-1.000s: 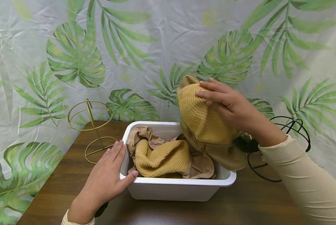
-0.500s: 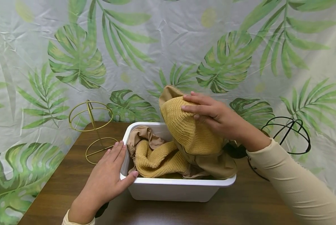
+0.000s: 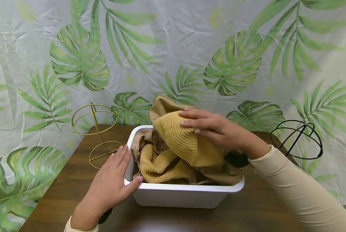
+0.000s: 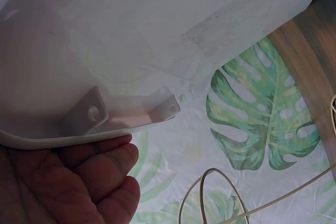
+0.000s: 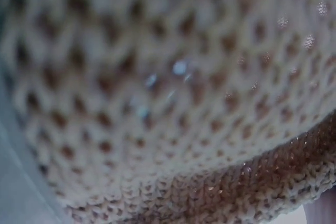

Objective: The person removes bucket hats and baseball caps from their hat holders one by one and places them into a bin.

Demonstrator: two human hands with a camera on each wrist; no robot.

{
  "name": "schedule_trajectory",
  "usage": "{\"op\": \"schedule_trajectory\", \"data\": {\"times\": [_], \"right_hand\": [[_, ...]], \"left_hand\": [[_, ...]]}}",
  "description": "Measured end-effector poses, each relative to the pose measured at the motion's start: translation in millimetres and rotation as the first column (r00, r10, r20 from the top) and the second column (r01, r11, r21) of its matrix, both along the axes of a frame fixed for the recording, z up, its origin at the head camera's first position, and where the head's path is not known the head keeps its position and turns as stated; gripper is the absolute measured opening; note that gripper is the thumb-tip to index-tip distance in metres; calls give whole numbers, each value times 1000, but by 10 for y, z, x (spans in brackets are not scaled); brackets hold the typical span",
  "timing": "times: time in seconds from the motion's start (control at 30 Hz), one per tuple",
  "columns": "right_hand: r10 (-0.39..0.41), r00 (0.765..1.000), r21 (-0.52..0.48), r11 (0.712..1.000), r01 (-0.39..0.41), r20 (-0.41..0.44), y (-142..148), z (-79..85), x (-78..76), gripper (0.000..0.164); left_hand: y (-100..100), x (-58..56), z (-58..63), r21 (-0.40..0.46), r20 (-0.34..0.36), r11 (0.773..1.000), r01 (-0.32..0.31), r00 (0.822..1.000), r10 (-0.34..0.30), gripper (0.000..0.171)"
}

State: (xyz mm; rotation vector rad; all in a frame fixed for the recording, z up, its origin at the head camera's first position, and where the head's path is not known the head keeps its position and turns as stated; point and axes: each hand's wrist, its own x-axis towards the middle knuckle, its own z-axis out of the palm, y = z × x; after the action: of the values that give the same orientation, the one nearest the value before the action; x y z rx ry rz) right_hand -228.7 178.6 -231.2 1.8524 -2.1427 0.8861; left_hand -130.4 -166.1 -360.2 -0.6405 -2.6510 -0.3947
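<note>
In the head view my right hand (image 3: 216, 127) holds a yellow knit hat (image 3: 178, 135), its fingers spread over the crown. Smooth tan fabric (image 3: 164, 109) shows behind and below that hat. Both overlap the white plastic tub (image 3: 178, 187), dipping into its right half. Inside lies another yellow knit piece (image 3: 152, 167) with tan cloth (image 3: 142, 141) bunched around it. My left hand (image 3: 109, 180) rests on the tub's front left corner, thumb over the front rim. From the left wrist, its fingers (image 4: 113, 163) touch the underside of the rim. Knit stitches (image 5: 157, 103) fill the right wrist view.
A gold wire stand (image 3: 94, 132) is left of the tub, on the brown wooden table (image 3: 60, 193). A black wire stand (image 3: 300, 140) stands to the right, partly behind my right sleeve. A leaf-print sheet (image 3: 173, 48) hangs close behind the table.
My right hand has brought the yellow knit hat and tan fabric down and to the left, from above the tub's right end into it. The left hand stays at the rim.
</note>
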Motion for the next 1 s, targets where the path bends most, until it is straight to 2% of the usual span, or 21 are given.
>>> {"op": "schedule_trajectory", "data": {"times": [0.17, 0.33, 0.43, 0.63, 0.73, 0.83, 1.0], "right_hand": [[21, 998, 28, 999, -23, 59, -31, -71, -15, 48], [11, 998, 49, 999, -14, 62, -76, -150, -24, 47], [-10, 997, 76, 997, 4, 70, -100, -195, -18, 46], [-56, 984, 144, 989, 32, 166, -129, -269, -31, 41], [-84, 979, 163, 985, 54, 187, -133, -281, -51, 40], [-104, 977, 170, 983, 72, 187, -135, -291, -75, 40], [-130, 987, 178, 978, 112, 97, -144, -346, -142, 42]], "left_hand": [[-8, 2, -2, 1, -1, 1000, 0, 1000, 0, 85], [-13, 2, -8, 5, -5, 1000, 2, 1000, -2, 84], [-16, 3, -10, 6, -13, 1000, 3, 1000, -3, 84], [-11, 3, -15, 5, -13, 1000, 1, 1000, -1, 85], [-6, -1, -16, 5, -13, 1000, 1, 1000, -1, 85], [-2, -5, -15, 6, -17, 1000, 1, 1000, -1, 84], [-3, -14, -14, 6, -19, 1000, 0, 1000, 1, 84]]}}
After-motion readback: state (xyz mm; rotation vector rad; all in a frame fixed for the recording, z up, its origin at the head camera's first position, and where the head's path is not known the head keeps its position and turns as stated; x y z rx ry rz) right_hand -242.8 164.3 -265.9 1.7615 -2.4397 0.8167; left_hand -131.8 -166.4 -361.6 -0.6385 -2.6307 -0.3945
